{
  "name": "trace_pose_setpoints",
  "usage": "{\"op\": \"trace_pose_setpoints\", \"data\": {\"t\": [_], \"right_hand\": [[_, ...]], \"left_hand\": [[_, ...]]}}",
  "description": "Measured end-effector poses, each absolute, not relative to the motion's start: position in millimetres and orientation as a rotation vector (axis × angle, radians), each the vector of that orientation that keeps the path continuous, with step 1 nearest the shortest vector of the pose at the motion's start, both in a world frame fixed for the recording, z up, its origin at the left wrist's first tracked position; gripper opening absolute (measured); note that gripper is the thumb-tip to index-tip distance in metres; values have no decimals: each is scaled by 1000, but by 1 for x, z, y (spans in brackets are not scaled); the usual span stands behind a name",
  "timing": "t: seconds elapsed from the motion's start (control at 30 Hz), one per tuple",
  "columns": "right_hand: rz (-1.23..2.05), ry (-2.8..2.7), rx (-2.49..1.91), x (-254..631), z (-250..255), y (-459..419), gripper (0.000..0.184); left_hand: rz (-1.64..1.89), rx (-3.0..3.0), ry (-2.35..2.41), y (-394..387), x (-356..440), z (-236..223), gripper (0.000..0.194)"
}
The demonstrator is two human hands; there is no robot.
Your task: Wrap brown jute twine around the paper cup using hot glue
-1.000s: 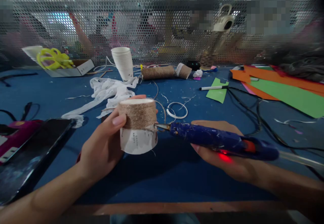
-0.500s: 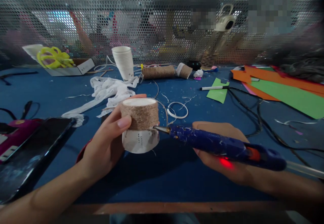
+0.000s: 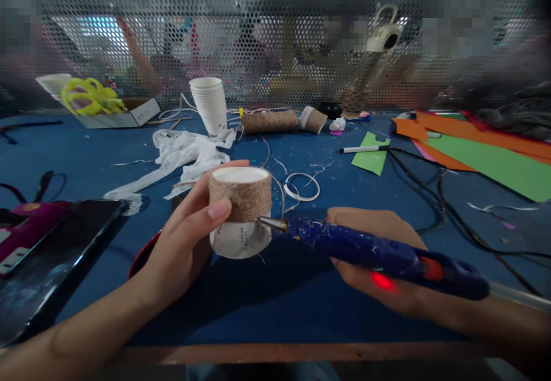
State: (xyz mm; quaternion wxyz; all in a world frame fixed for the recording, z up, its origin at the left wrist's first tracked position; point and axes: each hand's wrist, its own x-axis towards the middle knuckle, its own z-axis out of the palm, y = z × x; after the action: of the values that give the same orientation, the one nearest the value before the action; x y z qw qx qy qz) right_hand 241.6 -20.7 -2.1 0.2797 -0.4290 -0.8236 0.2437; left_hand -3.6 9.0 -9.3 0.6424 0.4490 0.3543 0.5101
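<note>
Above the blue table, my left hand [image 3: 181,240] grips a paper cup [image 3: 241,238], thumb on its near side. Brown twine [image 3: 247,200] wraps the cup's upper part, while the white lower part with small print is bare. My right hand [image 3: 374,232] is closed around a blue glue gun [image 3: 365,252] with a red light glowing under it and a clear glue stick [image 3: 516,296] out of its back end. The gun's metal tip meets the cup at the lower edge of the twine. A loose strand of twine curves behind the cup; my left fingers' far side is hidden.
White lace [image 3: 185,154], stacked paper cups [image 3: 209,105] and a twine roll [image 3: 269,123] lie further back. A phone [image 3: 55,266] rests at left beside a purple power strip [image 3: 30,229]. Coloured paper [image 3: 486,157] and black cables [image 3: 439,197] are at right. A perforated metal screen [image 3: 267,42] stands behind.
The cup in my left hand has shifted slightly right and turned a little. The glue gun's tip has moved slightly left along the twine's lower edge, with its back end lower.
</note>
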Motion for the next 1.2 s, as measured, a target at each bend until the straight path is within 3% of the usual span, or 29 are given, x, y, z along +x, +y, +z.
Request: {"op": "trace_pose_setpoints", "data": {"t": [0.37,0.7,1.0,1.2], "right_hand": [[616,-2211,-1156,240,-2,-19,23],[525,-2196,-1201,241,-3,-18,26],[551,-2212,-1099,242,-5,-19,22],[555,-2217,-1093,243,-5,-18,23]], "left_hand": [[1211,1071,819,10,-4,-9,47],[1222,952,854,11,2,3,57],[1271,1125,774,11,-4,-11,42],[1225,1051,847,11,-1,-3,52]]}}
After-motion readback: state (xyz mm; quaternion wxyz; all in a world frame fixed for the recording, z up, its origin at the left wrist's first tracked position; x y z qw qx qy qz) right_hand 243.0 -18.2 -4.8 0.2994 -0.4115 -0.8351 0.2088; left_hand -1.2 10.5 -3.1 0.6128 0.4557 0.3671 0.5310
